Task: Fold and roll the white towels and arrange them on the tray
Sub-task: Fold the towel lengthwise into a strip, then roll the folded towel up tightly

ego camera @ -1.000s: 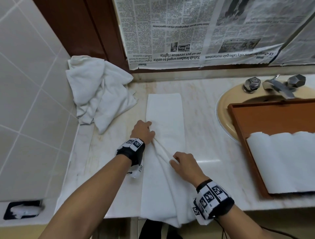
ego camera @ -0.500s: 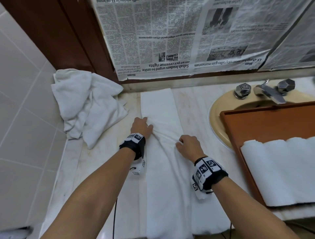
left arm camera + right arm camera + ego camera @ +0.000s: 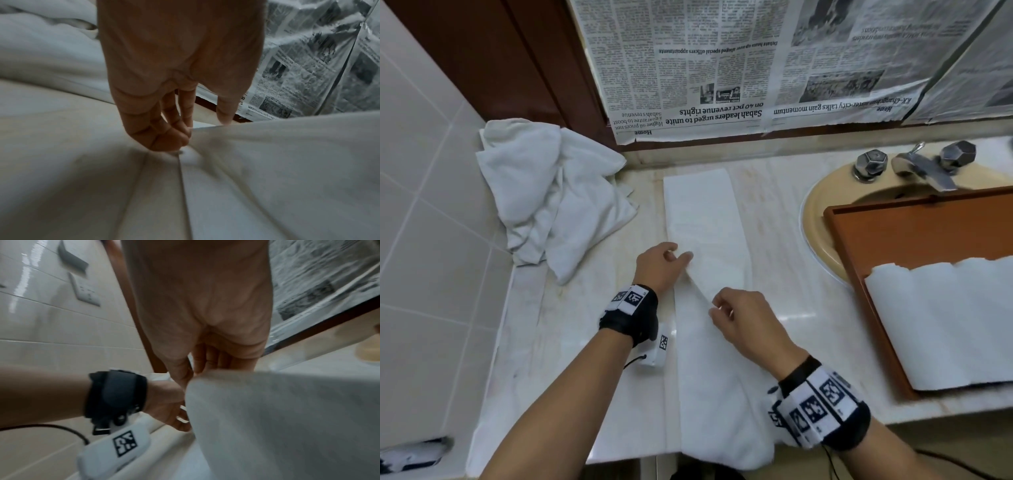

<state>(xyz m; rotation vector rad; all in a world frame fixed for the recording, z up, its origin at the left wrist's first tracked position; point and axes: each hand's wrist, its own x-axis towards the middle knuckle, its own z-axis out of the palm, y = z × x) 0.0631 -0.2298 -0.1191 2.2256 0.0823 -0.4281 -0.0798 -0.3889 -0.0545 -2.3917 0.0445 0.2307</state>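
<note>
Honestly, I feared the towel strip (image 3: 705, 219) beside the tray (image 3: 914, 240) would skew, my left hand (image 3: 659, 265) and right hand (image 3: 743, 320) pinching its fold unevenly.

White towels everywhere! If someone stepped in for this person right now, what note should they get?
Left hand: pinches the left edge of the long folded white towel strip lying on the marble counter.
Right hand: pinches the same strip nearer the body, lifting a fold.
Done: rolled white towels lie in the brown wooden tray over the sink.
Left: finish folding and roll this strip, tray it, then the crumpled white towel pile at the wall.
</note>
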